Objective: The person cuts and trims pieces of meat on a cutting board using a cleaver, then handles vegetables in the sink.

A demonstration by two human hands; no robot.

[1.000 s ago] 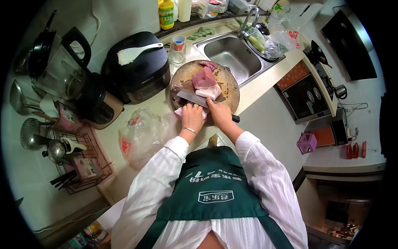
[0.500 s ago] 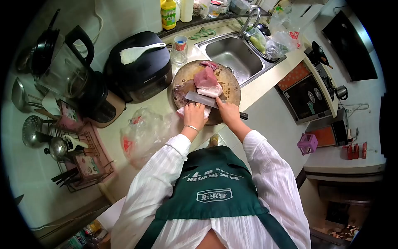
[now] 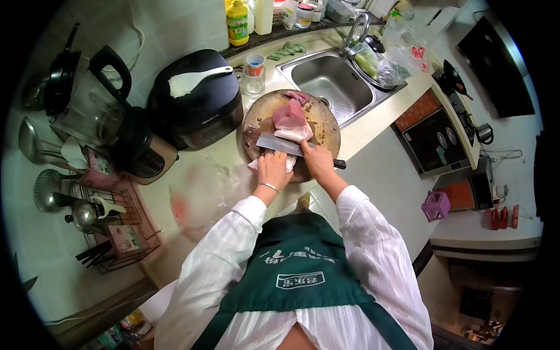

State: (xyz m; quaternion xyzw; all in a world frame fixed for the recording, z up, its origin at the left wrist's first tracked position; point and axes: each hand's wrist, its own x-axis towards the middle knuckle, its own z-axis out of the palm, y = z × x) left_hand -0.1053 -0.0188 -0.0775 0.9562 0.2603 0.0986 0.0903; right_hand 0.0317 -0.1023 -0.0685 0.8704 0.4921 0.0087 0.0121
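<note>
A round wooden chopping board [image 3: 324, 119] lies on the counter in front of me. On its middle sits a large chunk of raw meat [image 3: 290, 115] with a pale fatty edge towards me. My right hand [image 3: 318, 159] is closed round a cleaver [image 3: 282, 143], its broad blade lying crosswise and its dark handle end sticking out to the right. Under my left hand [image 3: 274, 168] is a smaller pale piece of meat [image 3: 288, 163], pressed to the board just on my side of the blade. The left fingertips are close to the blade and partly hidden.
Left of the board stands a black rice cooker [image 3: 195, 96] with a white rice paddle [image 3: 192, 80] on top. A crumpled plastic bag [image 3: 204, 195] lies nearer me. Glass cups [image 3: 252, 83] stand behind the board, and a steel sink [image 3: 332, 81] is at the back right.
The cleaver and my right hand have shifted slightly left. My left hand remains on the smaller piece of meat. The whole view has moved a little.
</note>
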